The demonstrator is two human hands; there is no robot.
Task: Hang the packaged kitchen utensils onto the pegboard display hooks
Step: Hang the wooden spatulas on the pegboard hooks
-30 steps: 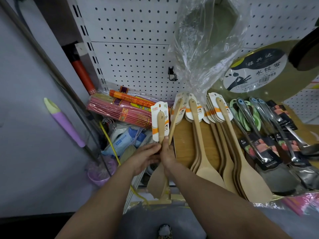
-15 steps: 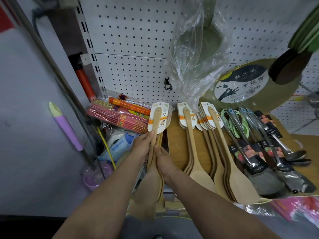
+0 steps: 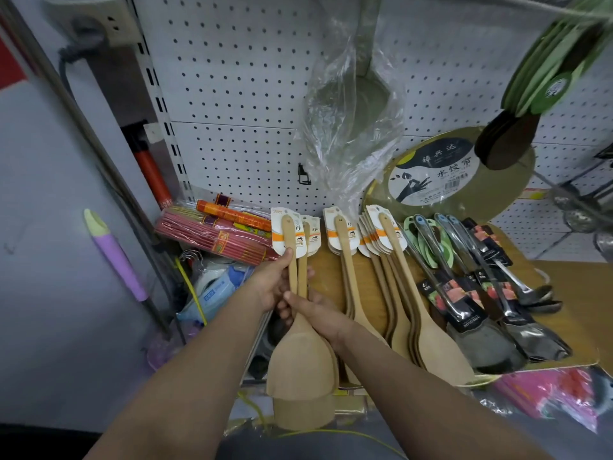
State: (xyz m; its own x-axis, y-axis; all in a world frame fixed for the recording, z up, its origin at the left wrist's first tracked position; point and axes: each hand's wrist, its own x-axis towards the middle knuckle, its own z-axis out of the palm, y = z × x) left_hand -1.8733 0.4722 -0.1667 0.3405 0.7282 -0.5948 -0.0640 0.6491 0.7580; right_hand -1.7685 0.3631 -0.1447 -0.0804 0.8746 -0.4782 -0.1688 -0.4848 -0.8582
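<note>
white pegboard (image 3: 238, 94), wooden shelf (image 3: 564, 287), grey wall (image 3: 49, 227)

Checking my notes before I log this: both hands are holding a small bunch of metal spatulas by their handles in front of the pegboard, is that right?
Not quite. The head view shows the left hand and right hand holding wooden spatulas, not metal ones. The rest stands: by the handles, in front of the pegboard.

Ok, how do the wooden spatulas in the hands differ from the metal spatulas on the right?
The wooden spatulas are lifted, gripped by the left hand and right hand; the metal spatulas lie on the shelf. The wooden ones are pale and matte with white header cards at the handle tops; the metal ones are shiny with dark cards partway down their handles. Both kinds are carded and not yet hung.
</note>
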